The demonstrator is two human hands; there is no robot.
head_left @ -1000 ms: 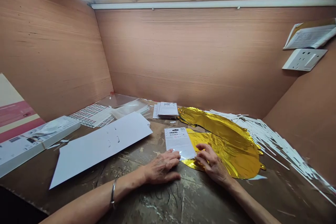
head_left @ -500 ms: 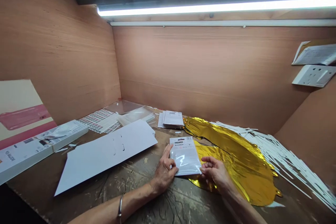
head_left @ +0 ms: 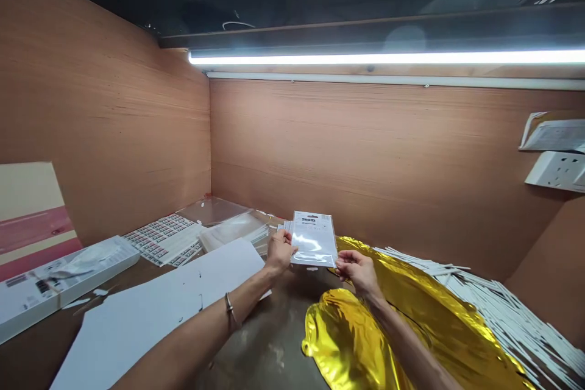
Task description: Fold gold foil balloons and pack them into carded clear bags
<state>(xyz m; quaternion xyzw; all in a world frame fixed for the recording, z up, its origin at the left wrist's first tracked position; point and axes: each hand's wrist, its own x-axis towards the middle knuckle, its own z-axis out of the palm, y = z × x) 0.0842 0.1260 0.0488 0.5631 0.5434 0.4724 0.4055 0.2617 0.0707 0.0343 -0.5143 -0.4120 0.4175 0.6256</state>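
A flat white printed packet (head_left: 314,244) with a glossy clear cover and a hang slot at its top is held out over the back of the table. My left hand (head_left: 280,251) grips its left edge, the thumb on the front. The fingers of my right hand (head_left: 356,269) pinch its lower right corner. Partly hidden behind the packet and my left hand is a stack of similar packets (head_left: 287,226). Gold foil balloons (head_left: 351,329) lie flat below and to the right of my right hand.
White cardboard sheets (head_left: 150,311) lie at the left, near a long white box (head_left: 86,262). Sticker sheets (head_left: 159,237) and clear plastic bags (head_left: 235,228) are at the back left. Many thin white sticks (head_left: 498,304) spread along the right. A wooden wall (head_left: 365,158) closes the back.
Both hands have lifted the packet off the table and carried it away from me, up to the stack. The view has tilted upward.
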